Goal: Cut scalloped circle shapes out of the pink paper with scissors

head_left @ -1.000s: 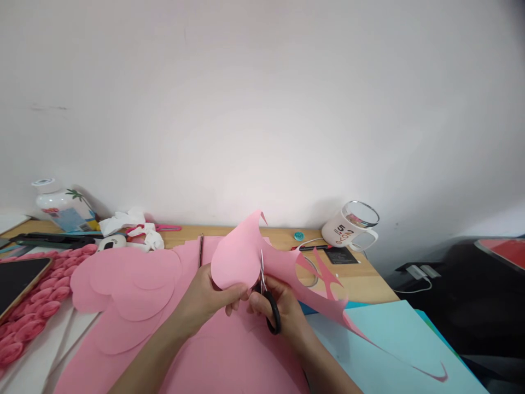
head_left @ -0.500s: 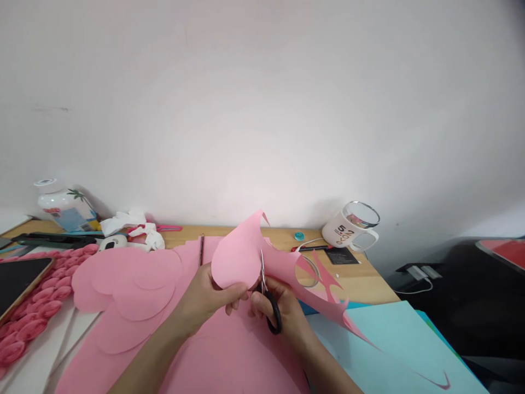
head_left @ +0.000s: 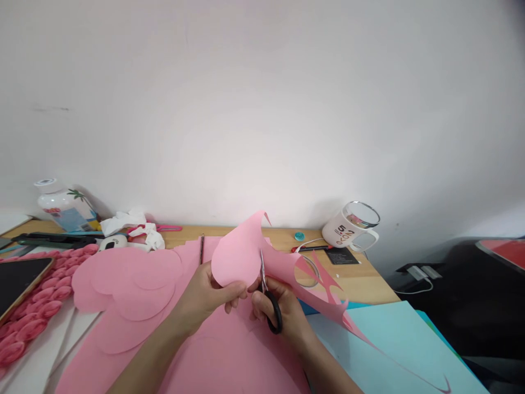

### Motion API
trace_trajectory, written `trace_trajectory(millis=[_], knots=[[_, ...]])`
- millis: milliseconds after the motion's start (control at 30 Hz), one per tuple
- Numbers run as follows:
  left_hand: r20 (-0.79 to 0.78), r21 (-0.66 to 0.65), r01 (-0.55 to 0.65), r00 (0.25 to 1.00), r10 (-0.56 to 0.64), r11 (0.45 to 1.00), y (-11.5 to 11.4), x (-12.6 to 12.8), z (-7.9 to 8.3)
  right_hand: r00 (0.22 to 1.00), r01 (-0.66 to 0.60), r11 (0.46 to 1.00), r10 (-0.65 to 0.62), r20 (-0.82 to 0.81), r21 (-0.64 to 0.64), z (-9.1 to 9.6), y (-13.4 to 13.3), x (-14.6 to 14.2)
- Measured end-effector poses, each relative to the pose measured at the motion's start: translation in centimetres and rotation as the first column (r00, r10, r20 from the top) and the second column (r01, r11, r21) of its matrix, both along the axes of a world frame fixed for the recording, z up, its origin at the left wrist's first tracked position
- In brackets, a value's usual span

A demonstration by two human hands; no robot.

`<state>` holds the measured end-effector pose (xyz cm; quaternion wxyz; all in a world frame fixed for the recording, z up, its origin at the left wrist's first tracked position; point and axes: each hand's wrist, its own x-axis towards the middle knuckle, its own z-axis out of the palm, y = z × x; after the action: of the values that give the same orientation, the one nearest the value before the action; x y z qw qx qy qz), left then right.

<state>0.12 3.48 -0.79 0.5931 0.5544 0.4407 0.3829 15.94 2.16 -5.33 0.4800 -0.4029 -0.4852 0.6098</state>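
My left hand [head_left: 211, 294] pinches the lower edge of a pink paper sheet [head_left: 237, 257], thumb on the near face. In my right hand [head_left: 281, 306] is a pair of black-handled scissors [head_left: 273, 317], its blades pointing up at the sheet beside a rounded, partly cut shape. From the blades, a curling scalloped strip of the same paper trails off to the right. Below both hands lie more pink sheets [head_left: 238, 355]. Several overlapping pink paper circles [head_left: 143, 295] rest to the left of my left hand.
A white mug [head_left: 342, 232] stands at the back right, near a red-and-black pen [head_left: 311, 248] and a roll of tape [head_left: 314, 268]. Light blue paper [head_left: 394, 339] lies at right. To the left are a phone [head_left: 22, 279], a pink textured mat [head_left: 45, 306] and a white bottle [head_left: 68, 205].
Almost nothing differs. The scissors and my right hand have shifted very slightly, and the far end of the trailing strip has dipped a little.
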Motion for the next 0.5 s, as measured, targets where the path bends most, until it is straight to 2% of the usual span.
trace_trajectory(millis=[267, 500], knots=[[0.068, -0.027, -0.010, 0.998, 0.011, 1.000, 0.03, 0.11, 0.34, 1.000, 0.002, 1.000, -0.002, -0.011, 0.002, -0.59, -0.09, 0.07], [0.081, -0.033, -0.039, 0.996, 0.041, 0.999, -0.06, 0.02, 0.39, 1.000, -0.001, 0.999, 0.001, -0.014, -0.032, 0.05, -0.24, -0.04]])
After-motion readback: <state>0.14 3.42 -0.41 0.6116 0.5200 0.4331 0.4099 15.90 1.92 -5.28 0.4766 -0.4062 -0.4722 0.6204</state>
